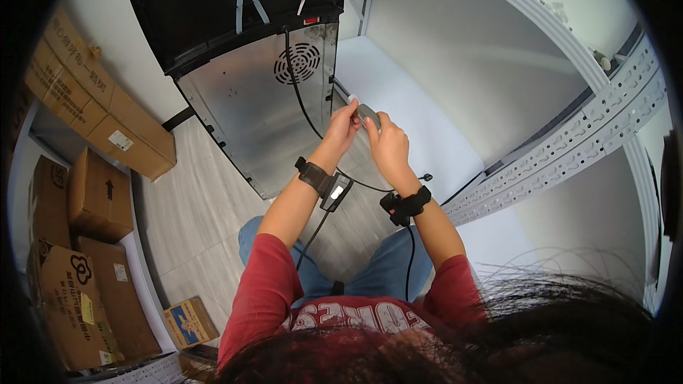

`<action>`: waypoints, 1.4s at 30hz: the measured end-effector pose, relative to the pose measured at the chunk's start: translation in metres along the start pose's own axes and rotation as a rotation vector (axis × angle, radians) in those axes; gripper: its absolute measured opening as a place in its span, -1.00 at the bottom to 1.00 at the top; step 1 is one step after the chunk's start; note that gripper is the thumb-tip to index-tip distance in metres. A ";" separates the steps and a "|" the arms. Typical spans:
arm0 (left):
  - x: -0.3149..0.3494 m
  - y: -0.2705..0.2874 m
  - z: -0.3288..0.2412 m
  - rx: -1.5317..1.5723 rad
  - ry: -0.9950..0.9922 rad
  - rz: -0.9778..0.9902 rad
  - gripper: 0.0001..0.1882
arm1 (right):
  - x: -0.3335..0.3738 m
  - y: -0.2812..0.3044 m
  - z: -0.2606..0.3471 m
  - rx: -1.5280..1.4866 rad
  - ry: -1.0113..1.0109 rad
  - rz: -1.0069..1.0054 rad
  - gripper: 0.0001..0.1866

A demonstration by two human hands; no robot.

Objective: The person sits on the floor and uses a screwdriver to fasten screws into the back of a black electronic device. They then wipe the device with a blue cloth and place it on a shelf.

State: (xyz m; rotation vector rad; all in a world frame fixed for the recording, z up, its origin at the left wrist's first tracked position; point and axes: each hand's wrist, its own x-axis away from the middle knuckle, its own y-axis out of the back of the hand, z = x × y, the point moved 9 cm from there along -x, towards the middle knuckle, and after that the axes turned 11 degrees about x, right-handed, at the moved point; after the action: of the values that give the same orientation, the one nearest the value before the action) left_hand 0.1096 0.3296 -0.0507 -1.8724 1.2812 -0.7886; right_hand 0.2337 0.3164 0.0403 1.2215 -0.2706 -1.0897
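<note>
Both my hands meet in front of the metal back of a tall black appliance [252,110]. Between them is a small grey rounded object [368,115] with a whitish bit at its far left end; its exact kind cannot be made out. My right hand [389,146] is closed around the grey object from the right. The fingers of my left hand [343,128] are pinched at its left end, by the whitish bit. A black power cord [297,92] runs down from the appliance, passes behind my left forearm, and reaches a plug [427,178] near my right wrist.
Cardboard boxes [99,195] fill a shelf on the left, and a tall carton [107,99] leans by the wall. White perforated shelving [548,156] stands on the right. A small flat box [191,322] lies low on the left. Black straps with devices sit on both wrists.
</note>
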 end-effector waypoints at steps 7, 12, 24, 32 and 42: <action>-0.006 0.007 0.007 0.045 0.022 -0.049 -0.72 | 0.009 0.022 0.021 0.083 0.195 -0.230 -0.65; -0.005 0.005 0.005 0.115 0.047 -0.059 -0.72 | -0.002 0.006 0.001 -0.022 -0.089 0.041 -0.64; -0.002 -0.003 -0.008 -0.019 -0.022 -0.010 -0.70 | -0.008 0.011 0.010 0.059 -0.039 0.007 -0.62; -0.005 0.006 -0.008 -0.113 -0.027 -0.030 -0.64 | 0.001 0.019 0.024 0.051 0.159 -0.193 -0.66; -0.007 0.032 -0.029 -0.372 -0.090 -0.033 -0.64 | 0.012 0.016 0.049 0.034 0.303 -0.270 -0.64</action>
State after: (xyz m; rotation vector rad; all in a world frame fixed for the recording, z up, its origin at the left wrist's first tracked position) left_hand 0.0681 0.3219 -0.0617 -2.1986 1.4160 -0.4989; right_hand 0.2143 0.2760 0.0685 1.4622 0.1119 -1.1130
